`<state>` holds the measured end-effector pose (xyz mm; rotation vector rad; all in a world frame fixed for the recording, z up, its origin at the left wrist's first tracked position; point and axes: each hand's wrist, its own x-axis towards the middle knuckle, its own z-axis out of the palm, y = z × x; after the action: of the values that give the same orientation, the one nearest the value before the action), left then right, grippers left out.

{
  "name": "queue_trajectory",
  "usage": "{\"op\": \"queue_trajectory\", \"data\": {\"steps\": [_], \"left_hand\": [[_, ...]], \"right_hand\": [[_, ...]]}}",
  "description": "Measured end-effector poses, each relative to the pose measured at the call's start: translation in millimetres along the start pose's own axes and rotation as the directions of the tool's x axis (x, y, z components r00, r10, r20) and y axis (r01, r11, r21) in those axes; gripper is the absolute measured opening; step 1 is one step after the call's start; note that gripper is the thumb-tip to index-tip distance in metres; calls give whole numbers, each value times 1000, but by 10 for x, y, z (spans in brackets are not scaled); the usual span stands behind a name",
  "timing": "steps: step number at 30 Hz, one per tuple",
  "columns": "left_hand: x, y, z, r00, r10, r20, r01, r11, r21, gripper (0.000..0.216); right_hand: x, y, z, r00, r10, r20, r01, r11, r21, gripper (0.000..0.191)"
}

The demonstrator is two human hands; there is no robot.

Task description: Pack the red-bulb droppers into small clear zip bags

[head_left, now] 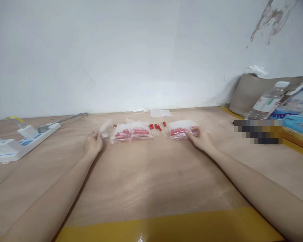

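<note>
My left hand (pixel 93 144) is closed, its fingertips pinching a small clear plastic bag (pixel 105 127) that looks smeared. My right hand (pixel 201 137) has thumb and fingers on the right edge of a clear zip bag (pixel 178 127) holding several red-topped pieces. Between the hands lie several loose droppers (pixel 158 128) with red bulbs and thin pale stems. Left of them, overlapping filled bags (pixel 123 133) with more red-topped pieces lie flat, close to my left hand. A flat, pale zip bag (pixel 160 113) rests behind the droppers near the wall.
On the left a white power strip (pixel 37 137) has plugs and cables in it. At the right stand a water bottle (pixel 265 102), a grey-brown bag (pixel 244 90) and a blue packet (pixel 299 123). Dark blurred things (pixel 257 131) lie before them. The wall (pixel 141 57) bounds the table's back.
</note>
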<state>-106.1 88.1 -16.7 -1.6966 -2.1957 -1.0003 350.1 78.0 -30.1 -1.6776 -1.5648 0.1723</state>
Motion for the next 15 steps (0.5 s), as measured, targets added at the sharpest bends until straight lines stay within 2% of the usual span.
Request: {"op": "queue_trajectory", "data": {"steps": [2,4,6,7,8,9,10,11,12,13,14,15], "left_hand": [[-20,104,-110,988,30,-149,-39,998,-55,47],[-87,275,-221,967,114,-229,-140,985,-101,47],[-218,493,-301,944,245,-220,-282,946,-159,42],[-306,607,-325,906,378,-191,-419,866,-274,41],[-404,718,-339,850,511,-130,-520,769,-373,39],[-507,819,-344,770,635,-62,-591,673,-444,37],[-609,906,-343,668,744,-9,-648,576,-498,35],[-703,977,-338,545,837,45,-690,479,-543,35],[-786,1030,-332,428,897,112,-702,408,-584,37],[-854,1067,-326,333,927,174,-701,366,-612,39],[-907,1091,-322,262,940,217,-700,340,-628,41],[-946,1105,-321,229,940,252,-695,339,-634,43]], "right_hand": [[-19,12,0,1000,9,-22,-9,1000,11,44],[-36,2,1,999,21,-27,-20,1000,3,41],[-47,-20,2,999,24,-27,-24,1000,-14,38],[-52,-32,2,999,22,-32,-23,999,-22,37],[-58,-43,3,999,20,-40,-21,999,-28,37],[-64,-53,4,999,17,-46,-18,999,-32,37],[-71,-62,6,999,15,-48,-17,999,-36,37],[-80,-70,7,999,13,-48,-15,999,-42,37],[-90,-77,8,999,11,-51,-14,998,-54,36],[-99,-86,6,998,6,-62,-10,997,-70,35],[-107,-96,1,997,-7,-80,0,996,-88,34],[-111,-109,-8,994,-31,-103,20,994,-106,32]]}}
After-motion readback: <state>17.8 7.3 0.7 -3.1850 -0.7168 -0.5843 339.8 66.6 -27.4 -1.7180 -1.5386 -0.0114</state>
